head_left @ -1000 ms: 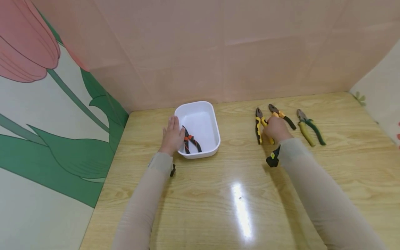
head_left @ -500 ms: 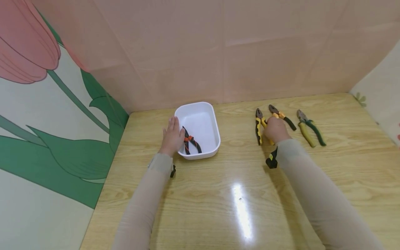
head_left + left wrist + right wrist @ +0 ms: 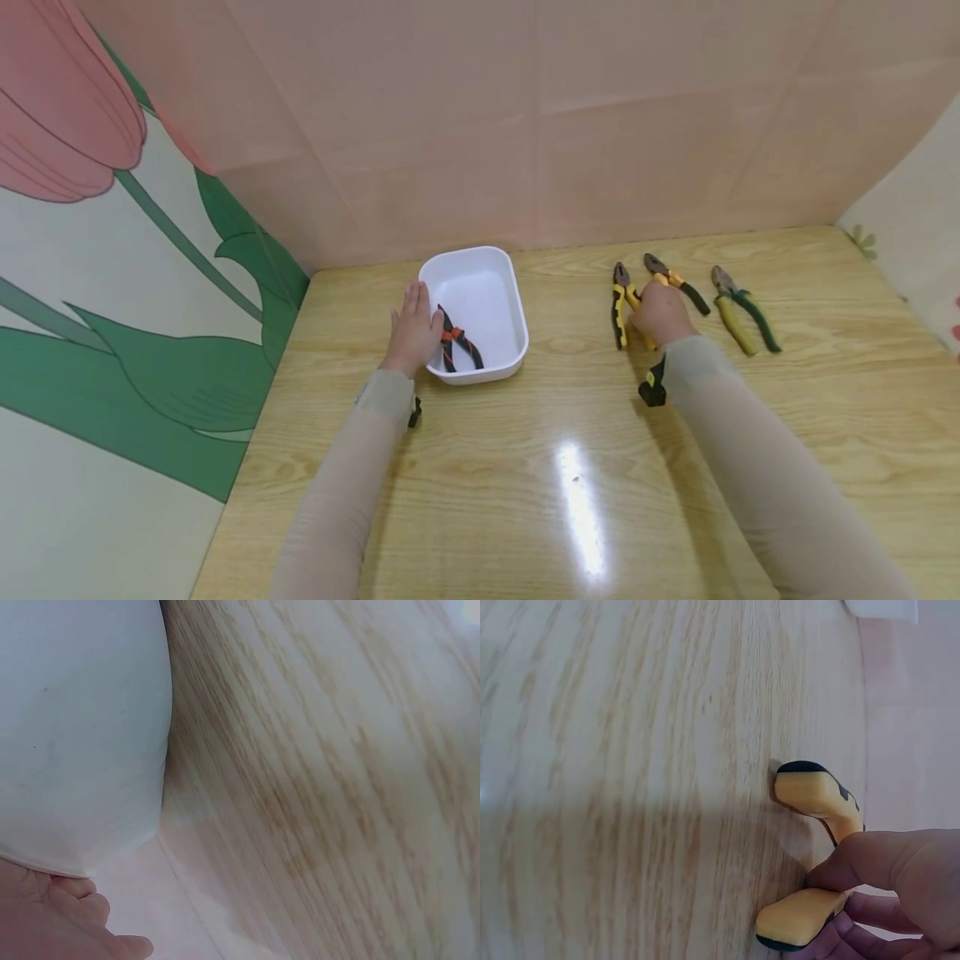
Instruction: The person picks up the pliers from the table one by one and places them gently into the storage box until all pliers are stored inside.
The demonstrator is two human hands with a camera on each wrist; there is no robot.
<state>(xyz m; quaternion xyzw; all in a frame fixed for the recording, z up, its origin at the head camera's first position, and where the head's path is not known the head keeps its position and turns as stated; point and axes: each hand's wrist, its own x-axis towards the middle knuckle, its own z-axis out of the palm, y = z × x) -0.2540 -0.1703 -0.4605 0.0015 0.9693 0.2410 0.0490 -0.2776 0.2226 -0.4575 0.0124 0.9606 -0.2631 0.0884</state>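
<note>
Left hand (image 3: 414,329): at the left side of a white rectangular tray (image 3: 487,300), fingers extended and laid along the rim, thumb at its inner edge. No grip was visible on any tool.

Tray contents: black-and-red needle-nose pliers (image 3: 457,335), lying near the left wall, nose toward the back, handles spread toward the person.

Right hand (image 3: 663,315): thumb and fingers pinched the right handle of the yellow-and-black combination pliers (image 3: 618,317). In the right wrist view the thumb lay between the two handles, with the other fingers on the handle's outer side. These pliers were on the wooden table (image 3: 487,500), right of the tray and well apart from it, nose toward the back wall (image 3: 525,125).

Near the right hand: black-and-orange pliers (image 3: 694,298), just beyond it, and green-and-yellow pliers (image 3: 727,287), farther right, both on the table.
</note>
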